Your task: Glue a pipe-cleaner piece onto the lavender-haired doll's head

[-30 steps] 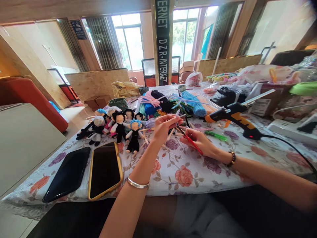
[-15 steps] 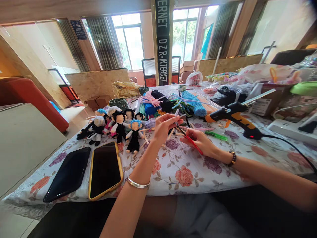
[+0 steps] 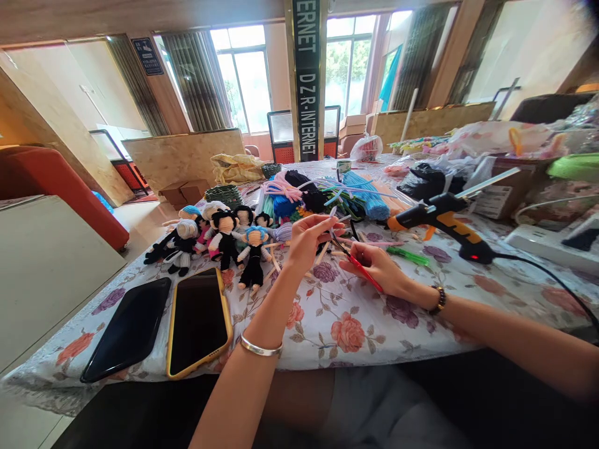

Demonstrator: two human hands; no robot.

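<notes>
Red-handled scissors (image 3: 365, 274) near pale strip (image 3: 332, 212)
Left of the glue gun (image 3: 442, 219), the right hand (image 3: 386, 268) grips the scissors; the left hand (image 3: 309, 238) pinches the strip.

The right fingers (image 3: 364, 251) partly hide the red scissors (image 3: 365, 274).

Red-handled scissors (image 3: 365, 273) in right fingers (image 3: 368, 252), above flowered tablecloth (image 3: 304, 340)
</notes>
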